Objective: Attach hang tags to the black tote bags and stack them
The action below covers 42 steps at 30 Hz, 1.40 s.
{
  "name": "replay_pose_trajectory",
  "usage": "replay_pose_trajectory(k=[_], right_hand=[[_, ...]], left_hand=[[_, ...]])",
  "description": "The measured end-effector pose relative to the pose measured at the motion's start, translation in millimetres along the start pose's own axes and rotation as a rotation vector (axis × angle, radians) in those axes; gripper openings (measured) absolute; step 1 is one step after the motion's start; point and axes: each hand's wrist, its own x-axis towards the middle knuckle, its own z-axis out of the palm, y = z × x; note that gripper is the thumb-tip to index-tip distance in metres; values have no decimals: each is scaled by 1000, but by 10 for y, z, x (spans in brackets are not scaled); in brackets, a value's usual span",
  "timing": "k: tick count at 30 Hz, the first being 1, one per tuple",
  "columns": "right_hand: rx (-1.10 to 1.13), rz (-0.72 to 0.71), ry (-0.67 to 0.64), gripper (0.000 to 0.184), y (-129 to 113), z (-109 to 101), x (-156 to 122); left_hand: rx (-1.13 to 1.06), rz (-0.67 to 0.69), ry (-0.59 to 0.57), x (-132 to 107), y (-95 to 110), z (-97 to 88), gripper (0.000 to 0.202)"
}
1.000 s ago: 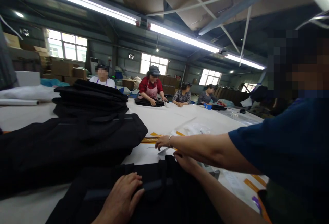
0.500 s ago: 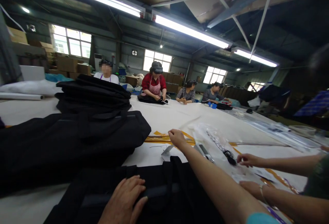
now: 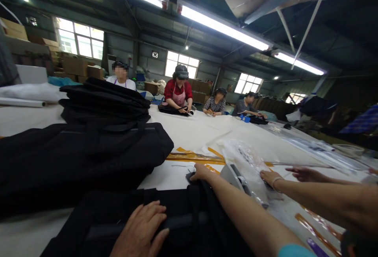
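Observation:
A black fabric bag [image 3: 173, 202] with straps lies in front of me on the white table. My left hand [image 3: 141, 229] rests flat on its near side, fingers stretched out. Beyond the bag's far edge, my right hand [image 3: 202, 172] is closed, thumb and fingers pinching a small dark hang tag [image 3: 189, 176]. A thin dark string [image 3: 180, 166] trails on the table beside the tag. To the right of that hand stands a grey-white tape dispenser [image 3: 234, 177], partly hidden by my forearm.
Black bags lie stacked [image 3: 103, 101] on the left, with another bag [image 3: 88, 152] before them. At right, a co-worker's hands [image 3: 270, 179] reach over clear plastic bags [image 3: 245, 158]. Orange tape strips [image 3: 195, 157] cross the table. Several people sit or stand along the far side.
My right hand has come down from above the tag and closed on it. The tag shows dark instead of white. The co-worker's hands at right have shifted; the black cord bundle there is out of sight.

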Motion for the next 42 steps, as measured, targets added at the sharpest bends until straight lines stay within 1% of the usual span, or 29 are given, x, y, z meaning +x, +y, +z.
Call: replay_pose_trajectory(k=[3, 5, 10, 14, 19, 23, 28, 33, 37, 39, 40, 42], right_hand=[[-32, 19, -7, 36, 11, 75, 54], [-38, 14, -4, 33, -2, 110, 88], [-23, -52, -12, 25, -49, 174, 129], [46, -95, 6, 23, -72, 185, 117], [260, -141, 46, 23, -75, 108, 79], [523, -145, 42, 27, -86, 4, 45], [835, -162, 52, 25, -169, -158, -26], [1074, -256, 108, 33, -370, -396, -182], [1226, -344, 101, 39, -671, -654, -455], [1273, -390, 66, 43, -862, -779, -659], [1287, -417, 43, 45, -960, -832, -777], [1297, -474, -13, 46, -1146, -904, -1033]], left_hand=[[8, 11, 3, 15, -2, 19, 22], [25, 15, 4, 22, -4, 22, 22], [40, 21, 9, -1, -10, 9, 24], [30, 18, -12, -8, -15, 8, 23], [-7, -4, -1, 1, -16, 11, 25], [-36, -17, 28, -18, -10, 1, 27], [-90, -48, 42, -43, -9, 0, 25], [-120, -53, 21, -32, 7, -68, 23], [-214, -101, 40, -15, 38, -164, 24], [-293, -173, 100, -11, 51, -220, 25], [-342, -228, 149, -11, 56, -254, 24], [-462, -377, 259, -11, 65, -343, 21]])
